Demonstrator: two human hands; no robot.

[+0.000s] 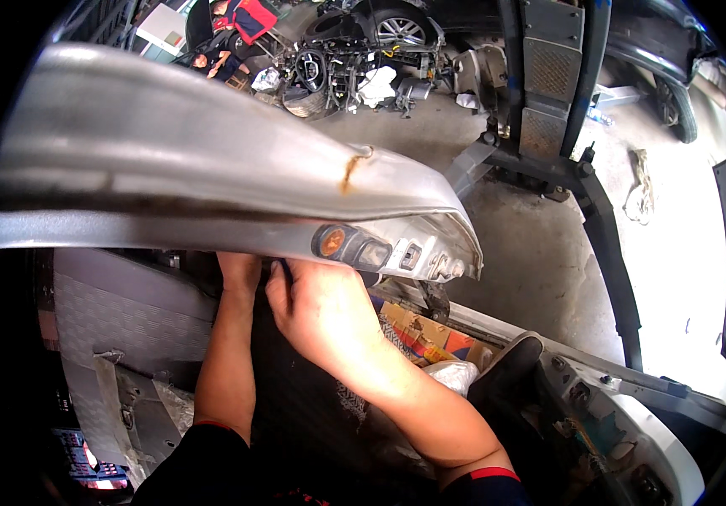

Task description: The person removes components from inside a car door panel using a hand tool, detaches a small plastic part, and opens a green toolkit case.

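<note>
A long silver metal car body part [169,118], with a rust streak near its end, stretches across in front of me. On its lower edge sit a dark fitting [373,253] and a round rusty brown spot [331,241]. My right hand [325,308] is just under this edge, its fingers curled closed, and I cannot make out what is in them. Left of it, my left hand [238,268] reaches up behind the edge, where its fingers are hidden. Below the hands are a grey patterned seat or trim panel [139,308] and dark material.
A grey lift post [548,84] with a dark lift arm [607,244] stands at the right. Cardboard boxes [430,329] lie beyond my right forearm. Across the floor are dismantled car parts [363,76], a dark car [658,38] and a person [219,63].
</note>
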